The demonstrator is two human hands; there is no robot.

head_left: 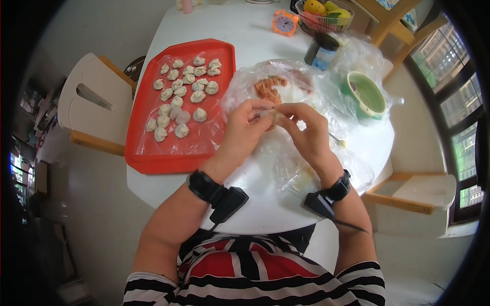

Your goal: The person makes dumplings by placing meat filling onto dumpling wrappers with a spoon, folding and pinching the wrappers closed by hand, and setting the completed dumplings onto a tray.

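Close together over the table, my left hand and my right hand both have their fingertips closed on a pale dumpling wrapper. Most of the wrapper is hidden by the fingers. Just beyond them lies reddish minced filling on clear plastic. To the left of my left hand is a red tray lined with plastic film. Several pleated white dumplings sit on it, mostly toward its far and middle parts.
A green colander and a dark-lidded jar stand right of the filling among crumpled plastic bags. Farther back are an orange clock and a wire fruit basket. Chairs flank the white table.
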